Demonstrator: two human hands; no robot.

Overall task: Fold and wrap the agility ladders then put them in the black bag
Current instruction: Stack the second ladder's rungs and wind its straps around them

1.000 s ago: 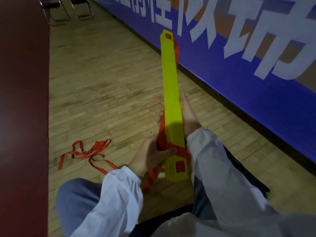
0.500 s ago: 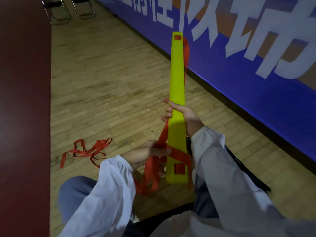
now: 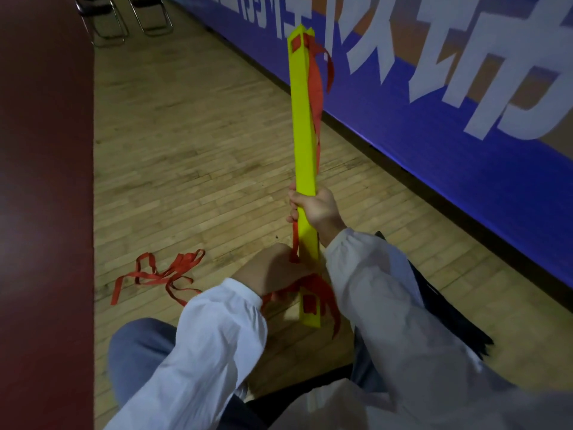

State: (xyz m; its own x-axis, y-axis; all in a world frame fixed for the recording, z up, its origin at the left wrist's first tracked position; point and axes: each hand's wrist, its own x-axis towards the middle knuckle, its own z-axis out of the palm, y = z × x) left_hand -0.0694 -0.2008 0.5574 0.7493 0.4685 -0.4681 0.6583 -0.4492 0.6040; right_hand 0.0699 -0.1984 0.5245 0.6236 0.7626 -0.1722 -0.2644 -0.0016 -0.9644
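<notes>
Head view is showing the yellow ladder bundle [image 3: 305,135] standing nearly upright over the wooden floor [image 3: 186,150], leaning slightly away. The right hand [image 3: 316,209] is gripping it below the middle, fingers wrapped round it. The left hand [image 3: 273,271] is working just below, apart from the right, its back turned to the camera and its fingers curling round the red straps [image 3: 316,285] at the bundle's lower end. More strap is hanging down the far side from the top.

A second ago the right hand was lying flat along the bundle; now it is closing round it. The left hand is turning over, and the bundle is twisting so that an edge faces the camera.

To the left of the left hand a loose red strap [image 3: 161,274] is lying tangled on the floor. Black fabric [image 3: 449,305] is showing past the right sleeve [image 3: 387,321], which is covering part of it. A blue banner [image 3: 465,166] is running along beyond the right hand.
</notes>
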